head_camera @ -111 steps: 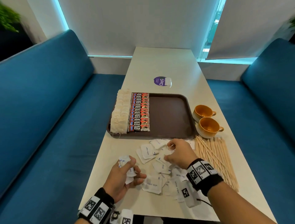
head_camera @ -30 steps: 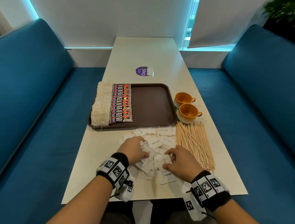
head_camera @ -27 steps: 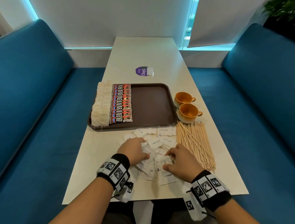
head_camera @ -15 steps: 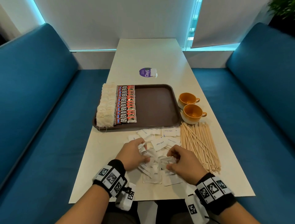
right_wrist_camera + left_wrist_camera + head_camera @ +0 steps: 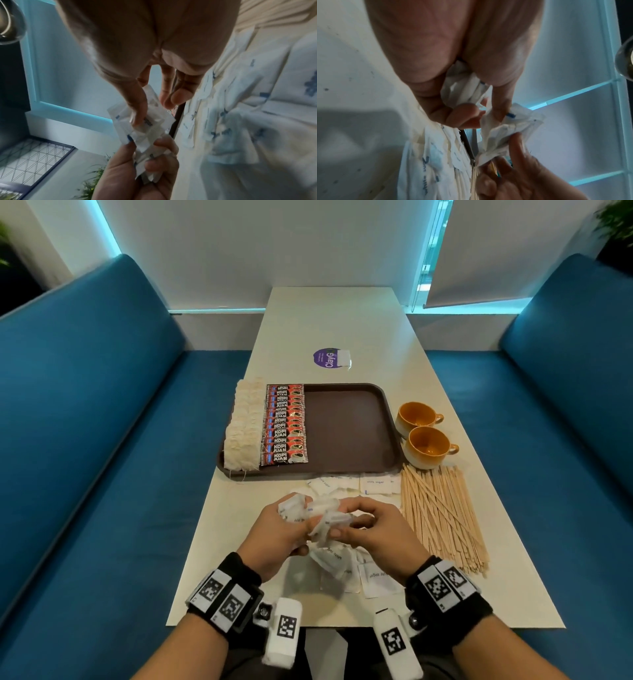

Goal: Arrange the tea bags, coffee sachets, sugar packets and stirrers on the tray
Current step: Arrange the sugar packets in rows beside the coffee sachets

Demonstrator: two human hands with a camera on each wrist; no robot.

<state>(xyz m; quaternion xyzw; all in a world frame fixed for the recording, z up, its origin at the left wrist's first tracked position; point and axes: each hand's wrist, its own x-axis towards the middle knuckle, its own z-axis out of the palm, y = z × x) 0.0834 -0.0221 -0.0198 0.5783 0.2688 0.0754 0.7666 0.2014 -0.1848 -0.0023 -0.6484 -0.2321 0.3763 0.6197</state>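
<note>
The brown tray (image 5: 352, 426) carries a row of tea bags (image 5: 241, 428) at its left edge and a row of red coffee sachets (image 5: 284, 426) beside them. White sugar packets (image 5: 375, 486) lie scattered on the table in front of the tray. My left hand (image 5: 279, 529) grips a bunch of sugar packets (image 5: 464, 86) above the table. My right hand (image 5: 373, 530) pinches a sugar packet (image 5: 145, 121) at that bunch, thumb on top. Both hands meet over the pile. Wooden stirrers (image 5: 442, 511) lie to the right.
Two orange cups (image 5: 423, 436) stand right of the tray, just beyond the stirrers. A purple round sticker (image 5: 330, 358) lies on the table behind the tray. Blue benches (image 5: 85, 440) flank the table on both sides.
Both hands have lifted off the pile and come together; the left now holds a gathered bunch of packets, and the right brings another packet to it.
</note>
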